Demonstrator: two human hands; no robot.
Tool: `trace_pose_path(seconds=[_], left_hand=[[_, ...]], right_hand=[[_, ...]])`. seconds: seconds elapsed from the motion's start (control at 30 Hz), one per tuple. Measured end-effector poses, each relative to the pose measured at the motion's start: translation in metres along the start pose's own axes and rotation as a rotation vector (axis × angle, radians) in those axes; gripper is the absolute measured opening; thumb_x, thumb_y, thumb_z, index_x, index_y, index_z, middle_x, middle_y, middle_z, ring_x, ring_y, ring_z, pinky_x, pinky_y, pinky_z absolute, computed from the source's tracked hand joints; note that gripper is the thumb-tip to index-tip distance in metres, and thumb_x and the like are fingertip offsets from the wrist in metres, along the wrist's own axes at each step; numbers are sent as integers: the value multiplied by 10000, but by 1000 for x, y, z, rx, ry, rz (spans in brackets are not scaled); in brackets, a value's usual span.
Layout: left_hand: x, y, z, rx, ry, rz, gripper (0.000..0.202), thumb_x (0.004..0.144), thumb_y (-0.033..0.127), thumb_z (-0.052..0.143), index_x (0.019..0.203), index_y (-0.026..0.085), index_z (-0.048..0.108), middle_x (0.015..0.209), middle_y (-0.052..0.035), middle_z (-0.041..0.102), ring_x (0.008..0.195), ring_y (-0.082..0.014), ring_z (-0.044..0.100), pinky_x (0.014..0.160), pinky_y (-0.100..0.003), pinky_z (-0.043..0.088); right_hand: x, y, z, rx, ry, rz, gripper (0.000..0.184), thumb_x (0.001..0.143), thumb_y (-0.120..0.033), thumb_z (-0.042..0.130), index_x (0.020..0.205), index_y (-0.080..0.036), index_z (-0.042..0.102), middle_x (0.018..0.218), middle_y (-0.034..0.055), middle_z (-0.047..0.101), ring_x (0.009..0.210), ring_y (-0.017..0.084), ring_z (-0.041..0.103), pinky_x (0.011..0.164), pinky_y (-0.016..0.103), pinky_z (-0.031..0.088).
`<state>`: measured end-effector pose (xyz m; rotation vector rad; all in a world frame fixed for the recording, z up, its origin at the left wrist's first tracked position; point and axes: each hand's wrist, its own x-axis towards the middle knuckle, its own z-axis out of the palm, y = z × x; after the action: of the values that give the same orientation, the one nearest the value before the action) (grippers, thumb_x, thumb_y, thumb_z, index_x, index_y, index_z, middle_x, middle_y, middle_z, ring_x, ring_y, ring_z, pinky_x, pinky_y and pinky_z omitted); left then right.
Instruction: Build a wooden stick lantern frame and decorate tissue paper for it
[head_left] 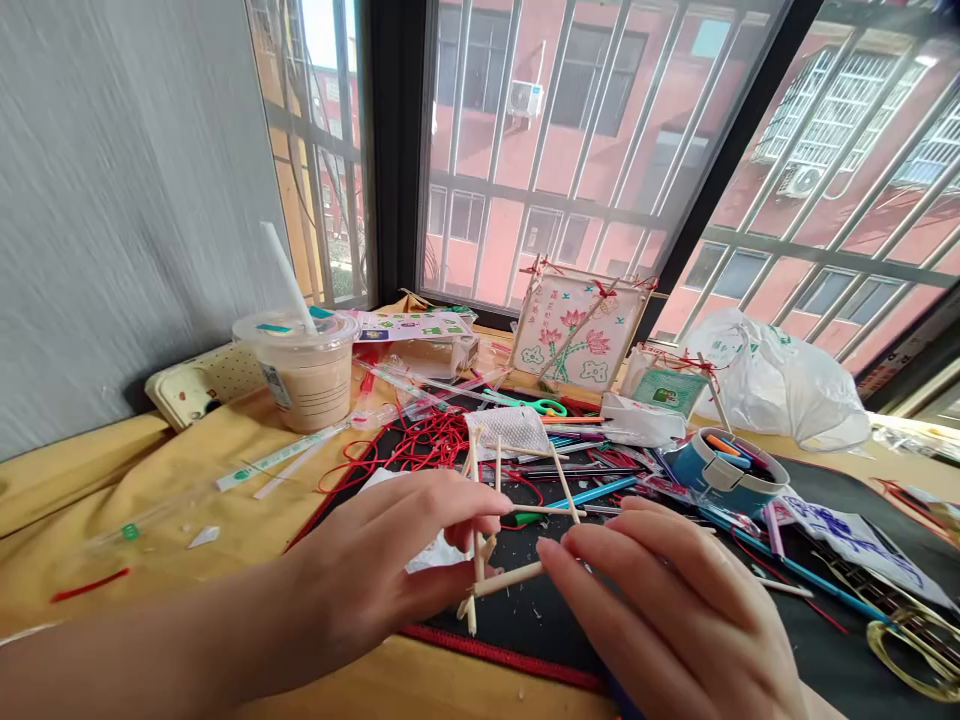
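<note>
Both my hands hold a square frame of thin wooden sticks (506,578) above a black mat (517,630). My left hand (375,560) has its fingers curled around the frame's left side, and a white scrap (431,553) lies under that palm. My right hand (660,600) presses its fingertips against the right end of the lower stick. The sticks cross at the corners, and their ends stick out past the joints. Loose wood crumbs dot the mat under the frame.
A red string tangle (420,445) and green-handled scissors (544,406) lie beyond the frame. Around them are several pens, a blue pen cup (724,475), a plastic-lidded drink with a straw (300,375), a flower-painted stick frame (574,330), and a white plastic bag (772,380). A barred window rises behind.
</note>
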<state>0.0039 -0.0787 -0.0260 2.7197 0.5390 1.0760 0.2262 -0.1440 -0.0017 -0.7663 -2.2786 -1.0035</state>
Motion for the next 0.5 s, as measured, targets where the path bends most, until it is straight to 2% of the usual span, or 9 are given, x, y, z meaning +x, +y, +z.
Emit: trace_pose_path(seconds=[0.3,0.5], left_hand=[[3,3,-2,42,16,46,201,917,327,401,1099,244,420,888,21,616,805,-73,605,759,-117,454],[2,1,1,6,37,15,280,869,293,511,1137,254,436,899,15,625,804,-97,607,747,-156,476]], right_hand=[[-1,-5,5,27,0,42,337,883,-67,337,903,-180,653,780,29,713,700,165,604,725,277,505],[3,-4,4,41,-18,37,336,880,-56,346,876,-169,662,766,37,706,669,166,596,697,285,498]])
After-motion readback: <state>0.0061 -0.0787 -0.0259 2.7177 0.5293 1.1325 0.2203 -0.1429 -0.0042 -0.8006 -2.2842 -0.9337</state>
